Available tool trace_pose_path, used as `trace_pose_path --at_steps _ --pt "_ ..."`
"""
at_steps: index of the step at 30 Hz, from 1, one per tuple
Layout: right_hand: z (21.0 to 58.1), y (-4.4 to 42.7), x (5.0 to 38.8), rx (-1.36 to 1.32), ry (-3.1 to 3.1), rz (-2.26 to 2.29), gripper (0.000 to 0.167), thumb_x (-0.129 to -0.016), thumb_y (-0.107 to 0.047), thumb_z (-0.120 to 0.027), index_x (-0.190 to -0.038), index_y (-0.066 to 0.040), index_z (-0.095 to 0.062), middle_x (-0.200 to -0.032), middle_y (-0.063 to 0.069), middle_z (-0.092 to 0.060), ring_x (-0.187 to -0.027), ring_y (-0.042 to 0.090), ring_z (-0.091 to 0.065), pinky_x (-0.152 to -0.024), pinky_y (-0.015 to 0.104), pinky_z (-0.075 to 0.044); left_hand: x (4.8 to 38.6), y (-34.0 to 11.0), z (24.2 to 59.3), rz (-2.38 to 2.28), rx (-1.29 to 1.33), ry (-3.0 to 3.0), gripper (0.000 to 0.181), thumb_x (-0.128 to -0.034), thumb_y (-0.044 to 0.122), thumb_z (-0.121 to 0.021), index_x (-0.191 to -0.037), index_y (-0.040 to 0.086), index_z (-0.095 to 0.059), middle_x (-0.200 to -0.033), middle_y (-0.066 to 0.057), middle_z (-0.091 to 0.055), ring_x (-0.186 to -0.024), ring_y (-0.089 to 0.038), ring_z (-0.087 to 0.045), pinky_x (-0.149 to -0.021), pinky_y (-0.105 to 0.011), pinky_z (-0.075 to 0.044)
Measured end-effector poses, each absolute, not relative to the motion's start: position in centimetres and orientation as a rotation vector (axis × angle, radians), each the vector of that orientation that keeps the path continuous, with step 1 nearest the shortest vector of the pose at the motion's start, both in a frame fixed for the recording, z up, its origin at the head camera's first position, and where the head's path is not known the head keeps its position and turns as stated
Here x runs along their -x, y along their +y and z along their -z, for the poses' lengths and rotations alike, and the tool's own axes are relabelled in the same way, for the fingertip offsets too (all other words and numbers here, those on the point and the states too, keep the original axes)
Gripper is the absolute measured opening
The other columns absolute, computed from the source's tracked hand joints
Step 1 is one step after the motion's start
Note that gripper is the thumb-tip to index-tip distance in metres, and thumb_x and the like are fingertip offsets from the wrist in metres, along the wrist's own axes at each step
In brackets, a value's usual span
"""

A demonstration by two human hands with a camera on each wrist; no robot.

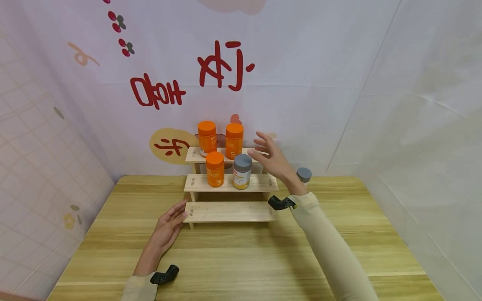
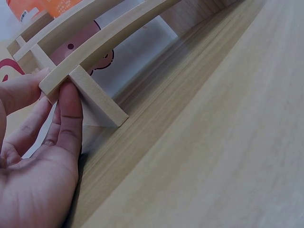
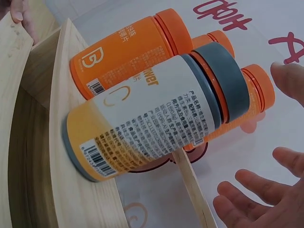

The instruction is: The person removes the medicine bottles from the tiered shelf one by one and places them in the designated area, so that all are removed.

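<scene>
A three-step wooden shelf (image 1: 230, 212) stands on the table. My left hand (image 1: 169, 228) pinches the left end of its lowest step, thumb above and fingers beneath, as the left wrist view shows. My right hand (image 1: 274, 159) is spread in the air by the right end of the top step, holding nothing. Nearest to it, a grey-lidded supplement bottle (image 1: 242, 172) stands on the middle step; its label fills much of the right wrist view. Left of that bottle is an orange bottle (image 1: 215, 169). Two more orange bottles, one left (image 1: 207, 139) and one right (image 1: 234, 141), occupy the top step.
Behind my right wrist, another grey-lidded bottle (image 1: 303, 174) is partly hidden on the table's right side. The wood-grain table (image 1: 241, 263) stretches in front of the shelf. A white printed cloth (image 1: 301, 75) hangs behind, close to the shelf's back.
</scene>
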State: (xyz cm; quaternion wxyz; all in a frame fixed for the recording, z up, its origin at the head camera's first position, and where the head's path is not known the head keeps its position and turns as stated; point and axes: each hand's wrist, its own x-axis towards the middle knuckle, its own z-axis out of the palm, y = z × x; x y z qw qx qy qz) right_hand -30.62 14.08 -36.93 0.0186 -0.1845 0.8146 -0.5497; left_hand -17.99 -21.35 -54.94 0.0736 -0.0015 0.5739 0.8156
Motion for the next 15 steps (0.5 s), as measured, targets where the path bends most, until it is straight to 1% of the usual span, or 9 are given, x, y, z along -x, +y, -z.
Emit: trace_pose_path --at_steps 3,10,15 --pt "36.7 13.7 30.8 0.540 2.525 1.700 0.078 -0.099 -0.041 -0.068 -0.164 -0.032 -0.025 -0.164 0.009 -0.038 -0.148 0.035 -0.042 -0.118 0.060 -0.037 18.0 -21.3 54.9 -2.444 0.012 1.719 0.070 -0.1012 0.007 -0.063 -0.161 -0.001 -0.027 -0.135 0.009 -0.052 -0.120 -0.001 -0.055 -0.094 -0.015 -0.050" --pt "36.4 12.6 31.5 0.548 2.513 1.699 0.082 -0.096 -0.047 -0.070 -0.163 -0.030 -0.027 -0.162 0.011 -0.041 -0.145 0.037 -0.044 -0.116 0.060 -0.039 18.1 -21.4 55.0 -2.453 -0.020 1.717 0.071 -0.1014 0.007 -0.063 -0.161 -0.002 -0.026 -0.135 0.008 -0.053 -0.120 -0.002 -0.056 -0.094 -0.015 -0.051" --pt "36.2 11.6 32.2 0.539 2.462 1.702 0.082 -0.093 -0.048 -0.073 -0.162 -0.035 -0.029 -0.162 0.009 -0.041 -0.146 0.037 -0.043 -0.116 0.060 -0.039 18.1 -21.4 55.1 -2.448 -0.035 1.723 0.071 -0.1019 0.007 -0.062 -0.161 -0.002 -0.024 -0.135 0.008 -0.052 -0.119 -0.001 -0.055 -0.094 -0.015 -0.051"
